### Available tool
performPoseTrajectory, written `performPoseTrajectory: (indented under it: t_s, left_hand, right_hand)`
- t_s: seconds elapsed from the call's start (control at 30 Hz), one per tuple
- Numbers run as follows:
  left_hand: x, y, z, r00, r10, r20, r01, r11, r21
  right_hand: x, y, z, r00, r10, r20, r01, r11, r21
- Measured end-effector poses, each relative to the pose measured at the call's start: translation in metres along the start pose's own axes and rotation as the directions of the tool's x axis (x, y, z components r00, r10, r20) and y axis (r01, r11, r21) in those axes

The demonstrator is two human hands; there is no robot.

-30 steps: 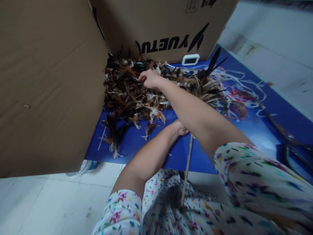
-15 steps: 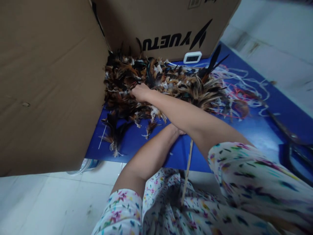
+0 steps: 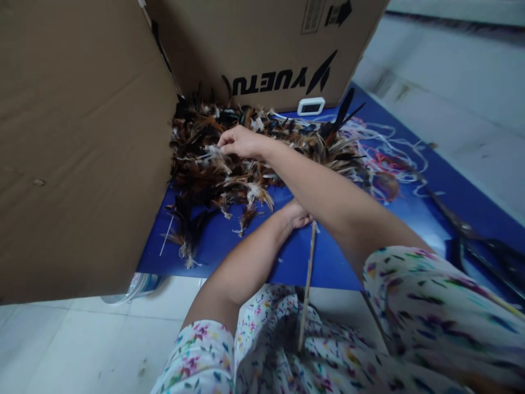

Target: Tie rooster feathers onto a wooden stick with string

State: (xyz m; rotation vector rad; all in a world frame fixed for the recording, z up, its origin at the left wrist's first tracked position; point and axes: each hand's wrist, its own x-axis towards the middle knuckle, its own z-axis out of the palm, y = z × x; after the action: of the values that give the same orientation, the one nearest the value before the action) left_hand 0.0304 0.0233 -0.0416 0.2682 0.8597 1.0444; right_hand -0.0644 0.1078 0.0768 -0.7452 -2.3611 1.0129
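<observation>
My right hand (image 3: 238, 141) reaches across to the left over the feather pile (image 3: 205, 178), its thumb and fingers pinched on a small feather bunch (image 3: 212, 152) with a pale, fluffy end. The pile is brown, black and cream, with several loose tufts along its front edge. Beneath the right forearm, my left hand (image 3: 300, 216) is low over the blue tabletop (image 3: 258, 257), fingers curled at the upper end of a thin stick (image 3: 307, 284). That stick slants down over the table edge to my lap. The forearm hides part of the left hand.
Cardboard walls stand left (image 3: 82, 153) and behind (image 3: 254, 44). A small white-framed display (image 3: 310, 106) leans at the back. Tangled white and red string (image 3: 389, 158) lies to the right, and dark-handled scissors (image 3: 471, 235) are at the right edge. A clear tub (image 3: 131, 287) is below the table.
My right hand has lifted out of the feathers, and a pale-ended bunch now shows at its fingertips. My left hand stays low with the stick. The view has shifted slightly.
</observation>
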Motion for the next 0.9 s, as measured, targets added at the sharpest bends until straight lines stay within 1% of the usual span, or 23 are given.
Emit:
performPoseTrajectory:
  t_s: [0.07,0.13,0.23,0.33,0.43,0.53,0.6,0.73,0.83,0.9]
  left_hand:
    - [-0.003,0.003,0.005,1.000,0.000,-0.001,0.000,0.994,0.112]
    - [-0.005,0.005,0.007,0.999,0.021,0.036,-0.027,0.985,0.173]
    - [-0.004,0.007,0.007,0.991,0.038,0.127,-0.063,0.978,0.197]
    - [-0.001,0.008,0.004,0.979,0.044,0.200,-0.083,0.978,0.190]
    - [-0.001,0.008,0.003,0.971,0.020,0.237,-0.065,0.981,0.182]
    - [-0.004,0.010,0.004,0.966,-0.001,0.260,-0.045,0.985,0.169]
    - [-0.005,0.011,0.004,0.964,-0.009,0.264,-0.033,0.988,0.154]
    - [-0.008,0.013,0.005,0.966,-0.033,0.256,-0.005,0.989,0.147]
    - [-0.010,0.013,0.007,0.968,-0.044,0.248,0.004,0.987,0.161]
    - [-0.011,0.013,0.007,0.968,-0.047,0.246,0.007,0.987,0.162]
  right_hand:
    - [-0.009,-0.002,-0.006,0.999,0.023,-0.042,-0.018,0.992,0.125]
    - [-0.017,-0.003,-0.011,0.998,0.039,-0.050,-0.024,0.964,0.265]
    - [-0.027,-0.002,-0.020,0.997,0.077,-0.028,-0.053,0.870,0.491]
    - [-0.037,0.001,-0.029,0.994,0.113,-0.006,-0.086,0.782,0.617]
    - [-0.046,0.006,-0.036,0.990,0.141,0.013,-0.114,0.740,0.663]
    - [-0.055,0.012,-0.041,0.990,0.138,0.023,-0.116,0.719,0.685]
    - [-0.060,0.015,-0.043,0.990,0.139,0.026,-0.119,0.716,0.688]
    - [-0.070,0.017,-0.046,0.977,0.210,0.019,-0.166,0.709,0.685]
    - [-0.080,0.017,-0.046,0.970,0.244,-0.008,-0.174,0.713,0.680]
    - [-0.087,0.020,-0.046,0.968,0.246,-0.041,-0.158,0.733,0.662]
